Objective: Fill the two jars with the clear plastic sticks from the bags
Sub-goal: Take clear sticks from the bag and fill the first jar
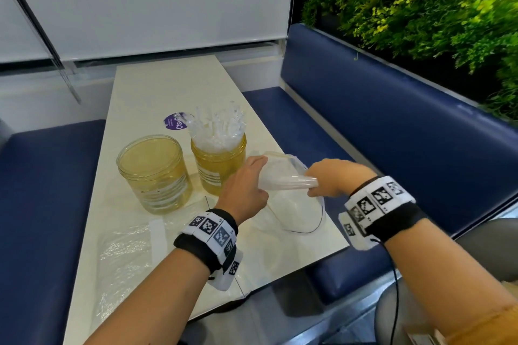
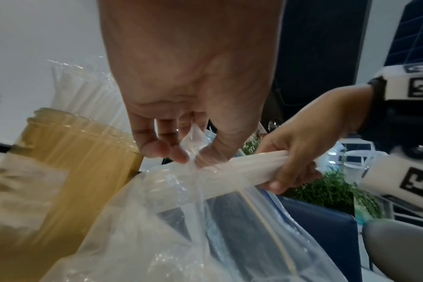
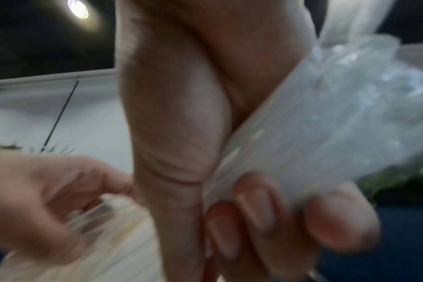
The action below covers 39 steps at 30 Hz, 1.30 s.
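Observation:
Two yellow-tinted jars stand on the table. The left jar (image 1: 154, 173) holds no sticks; the right jar (image 1: 218, 165) (image 2: 61, 171) is packed with clear plastic sticks (image 1: 217, 127) that stick out above its rim. Just right of the jars, my left hand (image 1: 246, 190) (image 2: 181, 148) pinches the mouth of a clear plastic bag (image 1: 291, 210) (image 2: 205, 229). My right hand (image 1: 330, 180) (image 2: 292, 166) (image 3: 266, 200) grips a bundle of clear sticks (image 1: 288, 180) (image 2: 242, 166) (image 3: 314, 124), half out of the bag's opening.
An empty crumpled clear bag (image 1: 126, 258) lies on the cream table (image 1: 157, 87) near its front left. A purple round sticker (image 1: 176, 121) sits behind the jars. Blue bench seats (image 1: 392, 126) flank the table, with green plants (image 1: 434, 3) behind the right bench.

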Tool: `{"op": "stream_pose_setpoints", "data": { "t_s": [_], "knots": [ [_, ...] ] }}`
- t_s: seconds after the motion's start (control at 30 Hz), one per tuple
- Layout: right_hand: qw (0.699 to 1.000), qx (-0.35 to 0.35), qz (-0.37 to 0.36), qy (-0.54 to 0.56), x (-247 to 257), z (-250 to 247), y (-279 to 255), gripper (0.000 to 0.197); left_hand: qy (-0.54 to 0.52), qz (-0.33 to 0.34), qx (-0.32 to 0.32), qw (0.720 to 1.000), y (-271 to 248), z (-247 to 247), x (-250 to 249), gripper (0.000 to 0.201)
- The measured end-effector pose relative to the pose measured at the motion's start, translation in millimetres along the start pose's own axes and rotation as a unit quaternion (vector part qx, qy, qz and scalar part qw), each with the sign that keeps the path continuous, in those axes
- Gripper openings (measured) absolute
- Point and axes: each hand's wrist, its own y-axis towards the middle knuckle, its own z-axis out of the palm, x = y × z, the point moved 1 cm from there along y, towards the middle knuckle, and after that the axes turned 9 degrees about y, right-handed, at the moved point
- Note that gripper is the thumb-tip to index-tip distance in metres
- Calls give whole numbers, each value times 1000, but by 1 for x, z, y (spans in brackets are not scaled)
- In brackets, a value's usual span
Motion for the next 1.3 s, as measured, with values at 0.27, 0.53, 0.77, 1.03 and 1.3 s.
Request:
{"op": "stream_pose_setpoints", "data": {
  "t_s": [0.27,0.53,0.77,1.03,1.3],
  "knots": [
    [962,51,-30,267,-48,-42,-28,19,-69,-90,-24,993,8,-6,12,71],
    [864,-169,-166,444,6,-43,3,11,-110,-32,-1,993,8,6,11,37],
    [765,-318,-184,528,63,-7,38,19,-289,-37,-210,933,9,-28,-6,31],
    [795,-297,-224,479,101,9,46,38,-513,-49,-196,834,49,-95,-21,21],
    [817,-372,-175,404,56,23,38,42,-430,39,-335,837,82,-197,-14,32]
  ]
}}
